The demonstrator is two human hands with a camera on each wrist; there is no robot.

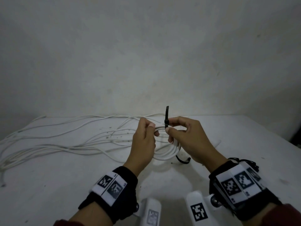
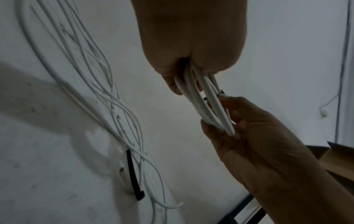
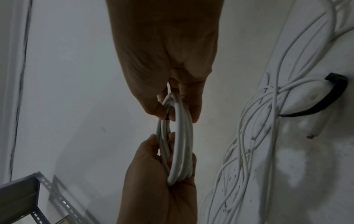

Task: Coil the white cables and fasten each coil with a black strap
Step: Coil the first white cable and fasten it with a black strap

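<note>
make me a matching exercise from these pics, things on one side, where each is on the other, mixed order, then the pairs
Things:
1. coil
2. upright strap
3. spare strap
4. loose cables

Places:
A. lying on the table under the right hand
B. spread over the table's left side
C. held between the left hand and the right hand
D. pinched by the right hand at the coil's top

Pairs: 1-C, 2-D, 3-A, 4-B

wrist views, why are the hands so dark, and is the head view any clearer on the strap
Left wrist view: the left hand is backlit against the pale table, so it reads nearly as a silhouette, and the coil is slightly smeared. Right wrist view: the right hand is just as dim. Head view: dim with darkened corners, but the black strap stands sharp against the wall.
</note>
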